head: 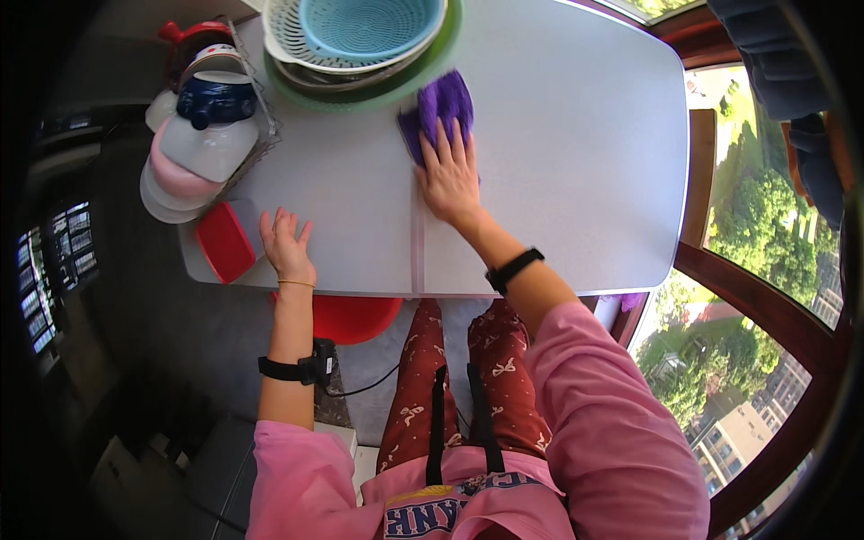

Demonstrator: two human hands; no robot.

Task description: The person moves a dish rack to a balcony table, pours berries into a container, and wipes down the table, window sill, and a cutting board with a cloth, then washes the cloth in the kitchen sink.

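My right hand (451,172) presses flat on a purple cloth (445,101), its fingers spread a little over the fabric. The cloth lies bunched on the light grey tabletop (560,169), beside the seam that crosses the table. Just beyond it stand the stacked basins and colanders, a green basin (317,100) at the bottom and a blue colander (371,27) on top. My left hand (287,244) is empty with fingers apart, near the table's front left edge. Right beside it lies a red-lidded plastic container (226,241).
A wire dish rack (260,101) at the left holds several bowls, among them a dark blue bowl (216,98) and a pink bowl (179,162). A red stool or basin (354,317) is partly under the front edge. Windows (756,236) with dark red frames border the right side.
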